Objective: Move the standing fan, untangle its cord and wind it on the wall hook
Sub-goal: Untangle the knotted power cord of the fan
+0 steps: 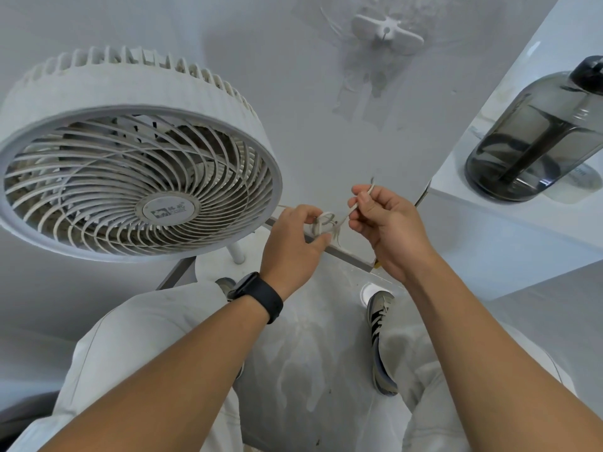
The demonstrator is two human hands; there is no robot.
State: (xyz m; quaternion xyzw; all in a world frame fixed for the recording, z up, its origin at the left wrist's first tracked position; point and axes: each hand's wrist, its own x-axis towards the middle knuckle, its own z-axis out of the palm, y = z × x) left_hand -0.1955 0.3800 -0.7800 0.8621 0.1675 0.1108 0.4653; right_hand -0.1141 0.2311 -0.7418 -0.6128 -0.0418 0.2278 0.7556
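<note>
Both grips pinched the cord (327, 223): left hand (295, 243) on its small coil, right hand (383, 223) on a strand, just beside the fan (130, 164), below the hook (386, 32). Thin, limp and light, it probably handled best pinched near the tangle.

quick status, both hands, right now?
Left hand: fingers pinch the tangled loop of the cord.
Right hand: fingertips pinch a strand of the same cord, above the knot.

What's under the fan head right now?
Under the fan head a short stretch of white pole shows, with the grey floor and one trouser leg below. The head and that leg hide the fan's base.
</note>
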